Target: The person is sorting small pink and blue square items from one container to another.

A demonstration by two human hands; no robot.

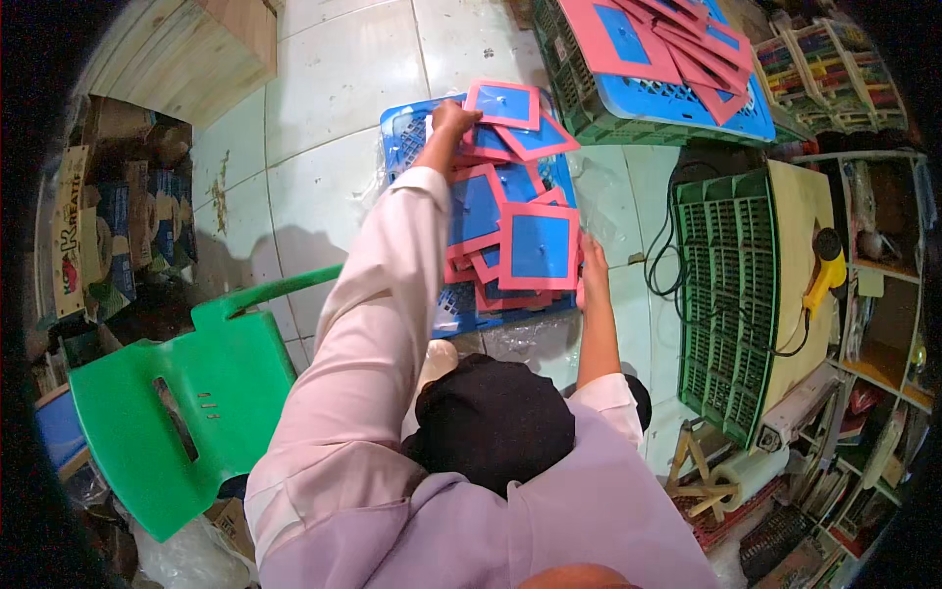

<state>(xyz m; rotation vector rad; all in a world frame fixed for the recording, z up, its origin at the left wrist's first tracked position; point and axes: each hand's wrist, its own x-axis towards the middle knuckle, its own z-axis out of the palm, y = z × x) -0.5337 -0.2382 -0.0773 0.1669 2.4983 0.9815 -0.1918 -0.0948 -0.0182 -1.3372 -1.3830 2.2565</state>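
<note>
A heap of flat square panels with pink borders and blue centres lies on a blue lattice crate (446, 312) on the floor. At its far end, my left hand (453, 120) is closed on the left edge of one pink-and-blue panel (502, 102). Another panel (539, 245) rests on top at the near end of the heap. Along that panel's right edge, my right hand (593, 273) has its fingers stretched out, touching or almost touching the edge. Whether anything lies under its palm is hidden.
More pink-and-blue panels (628, 44) are stacked on a crate at the far right. A green plastic chair (186, 412) stands at left. On the right, a yellow-handled tool (824, 275) with a black cord lies on a board beside a green crate (721, 294).
</note>
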